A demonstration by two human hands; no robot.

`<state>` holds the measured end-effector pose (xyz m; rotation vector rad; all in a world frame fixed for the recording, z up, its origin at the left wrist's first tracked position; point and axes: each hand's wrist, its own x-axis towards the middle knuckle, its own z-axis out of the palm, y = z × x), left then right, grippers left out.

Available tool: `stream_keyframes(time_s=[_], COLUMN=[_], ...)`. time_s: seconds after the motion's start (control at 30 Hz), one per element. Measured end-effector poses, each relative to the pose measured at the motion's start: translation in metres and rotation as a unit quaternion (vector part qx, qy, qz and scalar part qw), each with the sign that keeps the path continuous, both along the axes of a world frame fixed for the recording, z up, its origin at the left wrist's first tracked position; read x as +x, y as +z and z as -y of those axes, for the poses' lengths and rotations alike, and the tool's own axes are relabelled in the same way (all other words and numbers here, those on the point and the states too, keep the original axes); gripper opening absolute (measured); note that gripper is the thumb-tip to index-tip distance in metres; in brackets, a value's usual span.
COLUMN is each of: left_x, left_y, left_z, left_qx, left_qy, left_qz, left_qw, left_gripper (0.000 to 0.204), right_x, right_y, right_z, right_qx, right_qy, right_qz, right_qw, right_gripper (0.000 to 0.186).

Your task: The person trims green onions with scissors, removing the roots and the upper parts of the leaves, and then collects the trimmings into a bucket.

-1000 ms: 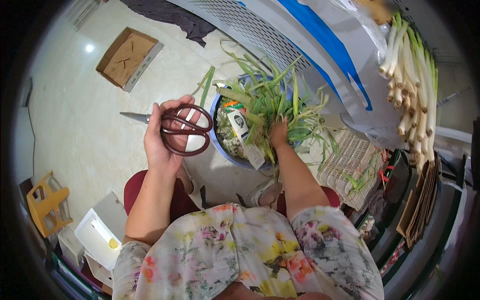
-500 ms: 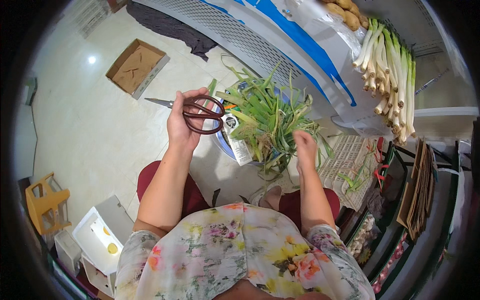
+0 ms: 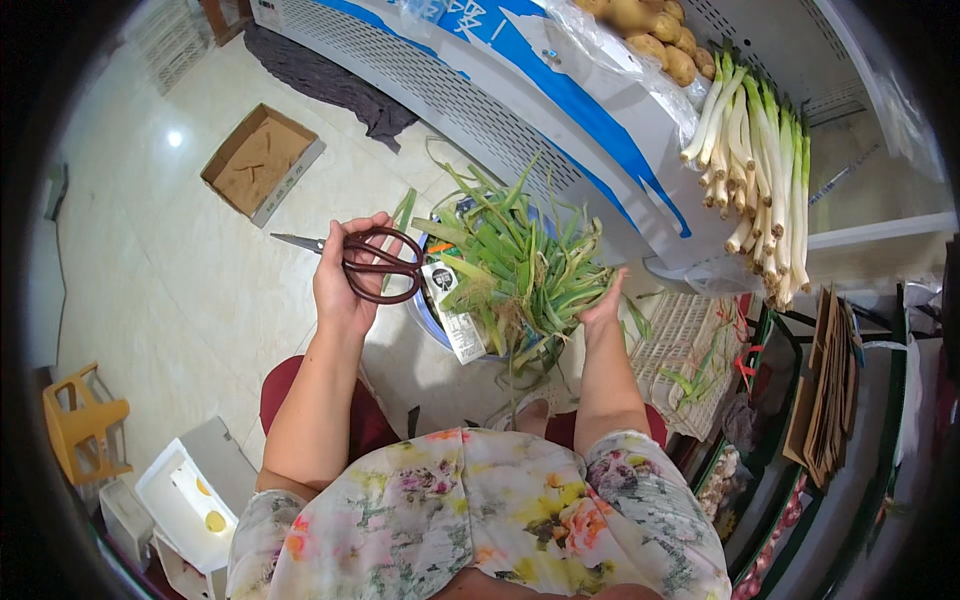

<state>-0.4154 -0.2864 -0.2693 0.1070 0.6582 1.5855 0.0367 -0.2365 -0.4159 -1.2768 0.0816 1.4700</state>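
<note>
A pair of scissors [image 3: 397,268] with dark red handles lies in my left hand [image 3: 343,285], fingers curled around the loops and the blades pointing left. My right hand [image 3: 604,306] rests against the right side of a heap of green leek trimmings [image 3: 515,245], its fingers stretched along the leaves. The heap fills a blue-rimmed basin [image 3: 429,328] on the floor and spills over its edge. At the basin's left side a white carton [image 3: 455,318] sticks out from under the greens. Hidden by the leaves are the tips of some right-hand fingers.
Trimmed leeks [image 3: 765,190] and potatoes [image 3: 670,45] lie on the display shelf at upper right. Below stand a white plastic crate [image 3: 675,345] and folded cardboard [image 3: 825,385]. A shallow cardboard box [image 3: 262,160] and a yellow stool [image 3: 85,420] are on the floor at left.
My right hand has turned and stretched its fingers against the leaves. The left hand, still holding the scissors, appears slightly lower and further left, as the whole view has shifted.
</note>
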Motion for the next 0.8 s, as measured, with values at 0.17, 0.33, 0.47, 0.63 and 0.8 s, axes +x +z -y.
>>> stream_keyframes(time_s=[0.17, 0.33, 0.47, 0.63, 0.8], left_x=[0.004, 0.002, 0.002, 0.004, 0.005], left_y=[0.001, -0.004, -0.003, -0.003, 0.002], left_z=[-0.003, -0.001, -0.001, -0.002, -0.001], left_qx=[0.000, -0.007, -0.004, -0.001, 0.003], left_qy=[-0.005, 0.001, -0.008, -0.010, -0.010], left_qz=[-0.002, -0.002, -0.009, -0.011, -0.005], left_qw=[1.000, 1.000, 1.000, 1.000, 1.000], left_gripper=[0.041, 0.043, 0.042, 0.042, 0.041], right_x=[-0.023, -0.112, -0.162, -0.201, -0.152], right_y=[0.025, 0.043, 0.048, 0.060, 0.043], right_z=[-0.062, -0.061, -0.032, -0.019, -0.032], right_qx=[0.045, 0.154, 0.172, 0.163, 0.119], right_qy=[0.144, 0.297, 0.387, 0.413, 0.369], right_qz=[0.204, 0.608, 0.749, 0.781, 0.784], right_qw=[0.967, 0.720, 0.510, 0.439, 0.486], right_gripper=[0.092, 0.100, 0.100, 0.081, 0.041])
